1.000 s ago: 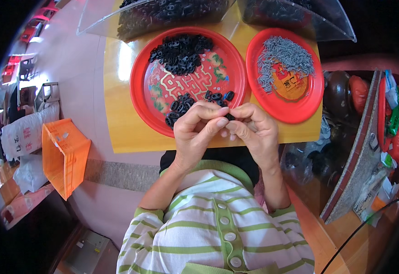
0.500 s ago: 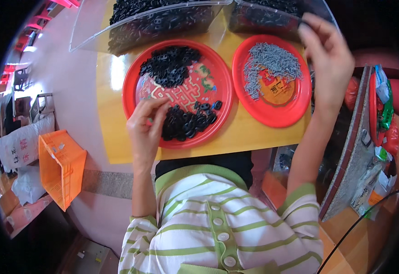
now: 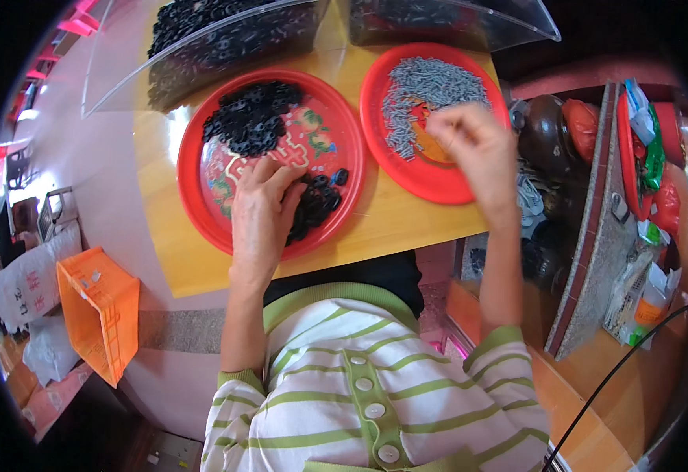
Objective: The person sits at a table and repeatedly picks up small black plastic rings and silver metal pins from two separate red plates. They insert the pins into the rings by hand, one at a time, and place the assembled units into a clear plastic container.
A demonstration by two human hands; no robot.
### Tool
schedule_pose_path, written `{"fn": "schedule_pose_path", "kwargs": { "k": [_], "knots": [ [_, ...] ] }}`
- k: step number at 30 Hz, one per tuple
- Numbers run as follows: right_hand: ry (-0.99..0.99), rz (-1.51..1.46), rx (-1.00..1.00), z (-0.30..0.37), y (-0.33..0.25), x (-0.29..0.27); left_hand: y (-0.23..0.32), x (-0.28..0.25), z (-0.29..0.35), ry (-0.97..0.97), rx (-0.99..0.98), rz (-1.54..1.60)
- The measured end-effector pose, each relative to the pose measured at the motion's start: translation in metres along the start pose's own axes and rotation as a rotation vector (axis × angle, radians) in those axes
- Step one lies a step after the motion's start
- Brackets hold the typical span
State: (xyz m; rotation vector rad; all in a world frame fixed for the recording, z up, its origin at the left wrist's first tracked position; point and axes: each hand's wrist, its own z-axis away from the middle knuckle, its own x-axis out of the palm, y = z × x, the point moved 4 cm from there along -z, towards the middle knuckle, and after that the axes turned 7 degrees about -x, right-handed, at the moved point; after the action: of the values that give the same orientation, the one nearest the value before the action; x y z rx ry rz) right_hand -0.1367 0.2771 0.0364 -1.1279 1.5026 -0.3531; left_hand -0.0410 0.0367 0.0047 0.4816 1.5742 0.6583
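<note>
Two red trays (image 3: 184, 175) sit together on the bench (image 3: 391, 214), seemingly for easy reach: left hand (image 3: 261, 200) curled over one's black parts (image 3: 318, 206), right hand (image 3: 474, 141) a blur above the other's screws (image 3: 434, 82), either's grip impossible to tell.

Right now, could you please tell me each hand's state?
Left hand: curled beside the black pieces; whether it grips one cannot be told.
Right hand: blurred over the plate of grey pieces; its hold cannot be told.

Orange crate (image 3: 116, 303) beside white sack (image 3: 37, 275)
</note>
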Motion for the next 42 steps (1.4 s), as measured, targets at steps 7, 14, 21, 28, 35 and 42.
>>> {"fn": "schedule_pose_path", "kwargs": {
  "k": [7, 14, 21, 28, 35, 42],
  "knots": [
    [0.018, 0.082, 0.152, 0.042, 0.014, 0.014, -0.001, 0.002, -0.001, -0.032, -0.048, 0.044],
    [0.020, 0.164, 0.056, 0.031, 0.022, 0.025, 0.000, -0.004, 0.000, -0.008, -0.038, 0.146],
    [0.065, -0.235, 0.423, 0.043, 0.028, 0.022, -0.004, 0.005, 0.013, -0.010, -0.191, 0.776],
    [-0.043, -0.920, 0.525, 0.043, 0.006, 0.029, 0.034, 0.029, 0.003, -0.267, -0.219, 1.091],
    [-0.134, -1.059, 0.509, 0.044, -0.018, 0.035, 0.054, 0.039, -0.007, -0.214, -0.079, 0.989],
    [-0.003, -0.827, 0.402, 0.045, -0.031, 0.038, 0.052, 0.034, -0.003, -0.216, -0.103, 0.810]
  ]
}}
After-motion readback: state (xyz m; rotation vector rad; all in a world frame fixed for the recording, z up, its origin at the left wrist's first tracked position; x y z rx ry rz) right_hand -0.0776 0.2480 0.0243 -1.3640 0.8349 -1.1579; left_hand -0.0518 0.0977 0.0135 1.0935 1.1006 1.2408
